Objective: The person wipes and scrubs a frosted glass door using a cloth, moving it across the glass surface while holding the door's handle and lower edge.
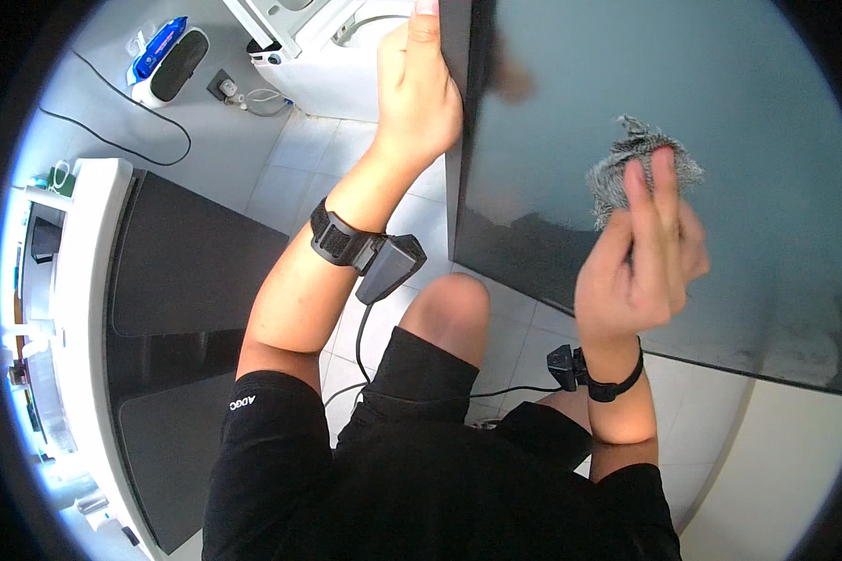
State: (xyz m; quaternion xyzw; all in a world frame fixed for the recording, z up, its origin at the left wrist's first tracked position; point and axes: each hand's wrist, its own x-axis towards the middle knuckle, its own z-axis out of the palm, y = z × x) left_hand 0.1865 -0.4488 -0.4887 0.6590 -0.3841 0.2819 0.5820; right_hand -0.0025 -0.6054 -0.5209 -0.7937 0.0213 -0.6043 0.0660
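Left hand: against dark frame, perhaps steadying it; I can't tell its grip.
Right hand: two fingers extended, pinning grey cloth to panel.

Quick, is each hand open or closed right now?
Left hand: at the grey panel's edge; fingers partly hidden, grip can't be told.
Right hand: open, two fingers outstretched over a grey cloth.

Bathroom-type rm. Pale grey wall upper L, w/ dark socket plate. Floor: white sq. tiles. White glossy toilet top ctr. L side: white rounded-edge desk over matte dark-grey cabinet. Plain cream panel lower R. Bright bluish-white light far L.
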